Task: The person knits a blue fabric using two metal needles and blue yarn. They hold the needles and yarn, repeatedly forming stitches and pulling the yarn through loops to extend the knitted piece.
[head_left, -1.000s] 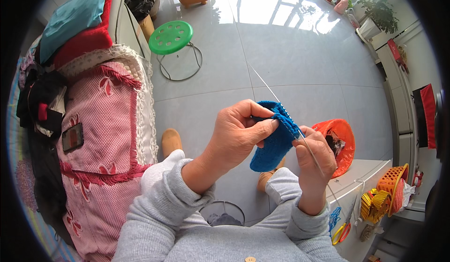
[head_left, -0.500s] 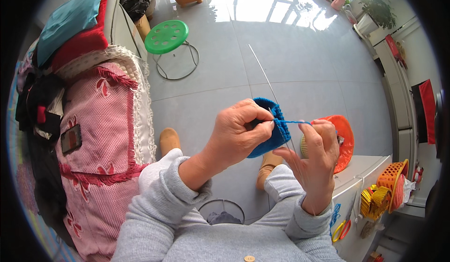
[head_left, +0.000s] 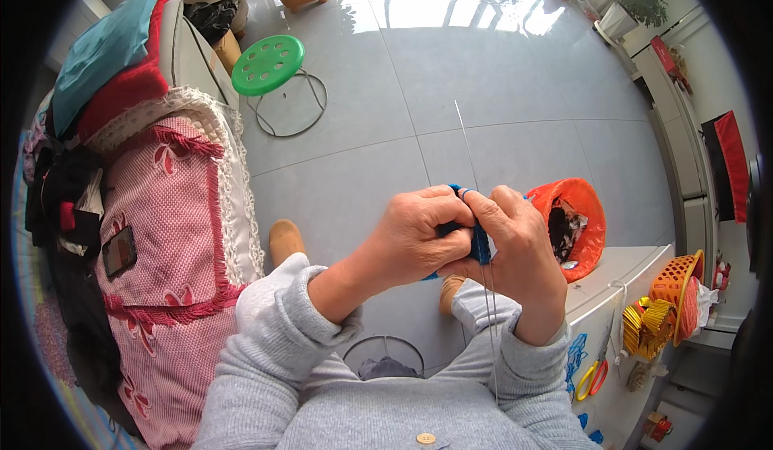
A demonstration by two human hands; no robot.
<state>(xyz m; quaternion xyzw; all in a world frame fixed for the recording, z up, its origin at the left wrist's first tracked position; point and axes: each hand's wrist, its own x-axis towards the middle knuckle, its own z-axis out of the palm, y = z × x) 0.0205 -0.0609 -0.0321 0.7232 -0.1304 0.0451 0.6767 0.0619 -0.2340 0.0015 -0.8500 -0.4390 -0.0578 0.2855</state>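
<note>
My left hand point(head_left: 419, 237) and my right hand point(head_left: 515, 253) are pressed together in front of my chest, both closed on a piece of blue knitting point(head_left: 480, 245). Only a small strip of the blue fabric shows between the fingers. A thin metal knitting needle point(head_left: 465, 144) sticks up and away from the hands, and a second thin needle point(head_left: 489, 329) runs down along my right wrist. Both forearms wear grey sleeves.
A sofa with a pink fringed cover point(head_left: 173, 233) is at my left, with a phone point(head_left: 119, 250) lying on it. A green stool point(head_left: 267, 65) stands on the grey tile floor. An orange bin point(head_left: 581, 208) and a white cabinet point(head_left: 612, 289) with an orange basket point(head_left: 680, 285) are at my right.
My right hand has moved left and closed against my left hand, covering most of the blue knitting. The upper needle now points more upright.
</note>
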